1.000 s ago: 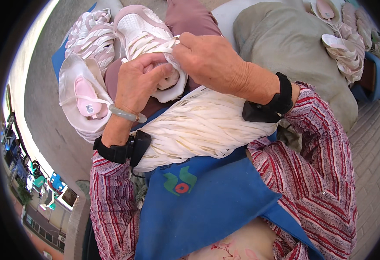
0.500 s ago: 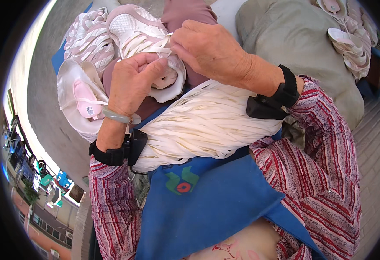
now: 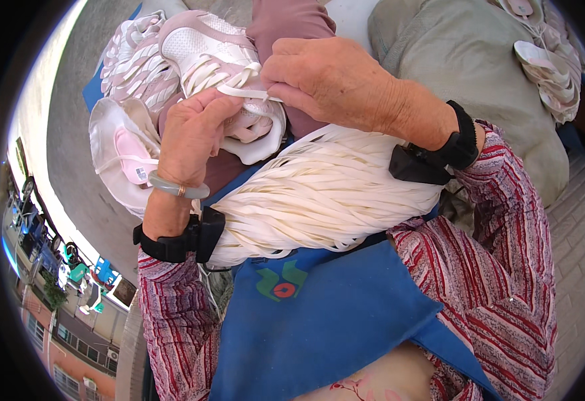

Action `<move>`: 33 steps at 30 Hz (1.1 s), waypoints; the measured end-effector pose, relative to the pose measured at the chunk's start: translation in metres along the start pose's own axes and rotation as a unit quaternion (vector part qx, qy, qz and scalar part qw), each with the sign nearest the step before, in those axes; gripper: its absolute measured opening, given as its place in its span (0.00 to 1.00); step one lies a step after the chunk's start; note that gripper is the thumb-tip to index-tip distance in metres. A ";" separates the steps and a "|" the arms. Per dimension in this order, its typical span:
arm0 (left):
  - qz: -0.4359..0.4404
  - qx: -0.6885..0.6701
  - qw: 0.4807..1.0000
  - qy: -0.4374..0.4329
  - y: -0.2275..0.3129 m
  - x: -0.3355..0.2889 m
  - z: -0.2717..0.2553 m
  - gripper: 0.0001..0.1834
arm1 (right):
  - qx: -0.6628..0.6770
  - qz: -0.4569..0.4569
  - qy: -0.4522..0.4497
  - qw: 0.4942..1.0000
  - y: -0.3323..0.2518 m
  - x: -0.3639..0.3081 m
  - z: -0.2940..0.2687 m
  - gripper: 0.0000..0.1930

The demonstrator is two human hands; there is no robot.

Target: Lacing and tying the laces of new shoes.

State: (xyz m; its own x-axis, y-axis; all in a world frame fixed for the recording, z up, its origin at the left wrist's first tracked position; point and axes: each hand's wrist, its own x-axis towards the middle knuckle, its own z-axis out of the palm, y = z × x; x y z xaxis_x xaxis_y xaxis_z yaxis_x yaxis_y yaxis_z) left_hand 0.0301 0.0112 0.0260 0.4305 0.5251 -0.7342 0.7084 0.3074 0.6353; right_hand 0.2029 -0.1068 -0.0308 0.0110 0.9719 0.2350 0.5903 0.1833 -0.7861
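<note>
This is an outdoor spot beside buildings, serving as an improvised workplace. Brick paving (image 3: pixel 583 267) runs along the right side of the frame, and a grey, concrete-like surface (image 3: pixel 72 154) spreads over the upper left. At lower left stands a building (image 3: pixel 65 357) with orange wall and windows; above it are blurred vehicles, apparently parked scooters (image 3: pixel 79 271), and some greenery (image 3: pixel 53 293). Bright daylight whitens the left edge. Shoe uppers (image 3: pixel 551 83) piled at upper right and a bundle of pale laces (image 3: pixel 319 194) at centre mark handwork.
</note>
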 end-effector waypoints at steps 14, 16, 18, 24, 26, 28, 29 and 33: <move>-0.005 0.079 0.997 0.024 0.009 -0.012 0.004 0.12 | 0.574 0.145 0.005 0.806 0.004 0.025 -0.034 0.11; 0.005 0.075 0.997 0.020 0.007 -0.012 0.004 0.12 | 0.685 0.144 -0.047 0.713 0.006 0.027 -0.039 0.14; 0.015 0.073 0.997 0.018 0.005 -0.012 0.003 0.11 | 0.465 0.040 -0.028 0.884 -0.001 0.026 -0.035 0.10; -0.013 -0.006 0.998 0.056 0.004 -0.011 -0.002 0.07 | -0.067 -0.171 -0.024 0.983 0.008 0.018 -0.001 0.05; -0.027 -0.032 0.999 0.030 0.004 -0.012 -0.006 0.07 | -0.093 -0.155 0.020 0.983 0.010 0.020 0.000 0.04; -0.029 -0.041 0.999 0.017 0.002 -0.011 -0.011 0.07 | -0.096 -0.158 0.030 0.982 0.006 0.021 -0.001 0.04; -0.031 -0.053 0.998 0.004 0.002 -0.011 -0.013 0.08 | -0.100 -0.161 0.038 0.981 0.004 0.021 -0.001 0.04; -0.026 -0.108 0.994 -0.024 -0.004 -0.015 -0.016 0.06 | -0.100 -0.167 0.049 0.980 0.005 0.016 0.011 0.04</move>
State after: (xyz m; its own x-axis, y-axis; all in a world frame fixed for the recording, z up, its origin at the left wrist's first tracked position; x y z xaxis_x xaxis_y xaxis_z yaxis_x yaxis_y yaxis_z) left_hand 0.0120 0.0148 0.0388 0.4254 0.4673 -0.7751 0.5969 0.4989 0.6284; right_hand 0.1966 -0.0883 -0.0370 -0.1373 0.8420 0.5218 0.7204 0.4464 -0.5308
